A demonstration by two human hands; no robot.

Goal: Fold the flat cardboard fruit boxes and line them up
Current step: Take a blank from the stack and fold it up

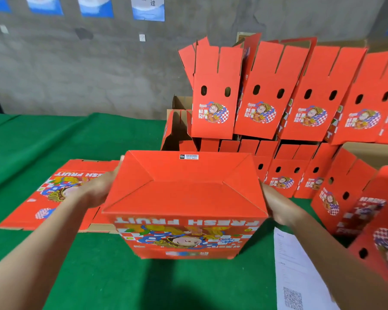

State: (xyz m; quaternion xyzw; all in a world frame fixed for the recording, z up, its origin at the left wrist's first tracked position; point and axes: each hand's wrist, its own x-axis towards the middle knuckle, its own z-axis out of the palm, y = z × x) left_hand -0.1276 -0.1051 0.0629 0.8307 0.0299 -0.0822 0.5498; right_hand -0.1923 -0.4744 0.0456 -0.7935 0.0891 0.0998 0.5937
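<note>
**One box formed, not yet in line**

One red printed cardboard fruit box (184, 193), bottom closed, is held upturned over the green cloth table (99, 276); left hand (99, 189) presses flat on its wall; right hand (278, 204) grip hidden, cannot tell; folded red boxes (262, 90) stacked behind, five on top; one pile of flat red blanks (54, 193) remains.

Open room is left on the green cloth (54, 135) at the far left and along the near edge. The left of the held box (184, 189) is taken up by a stack of flat boxes (52, 198). The back and right are blocked by rows of folded boxes (300, 92), with a sheet of paper (293, 265) laid near right.
</note>
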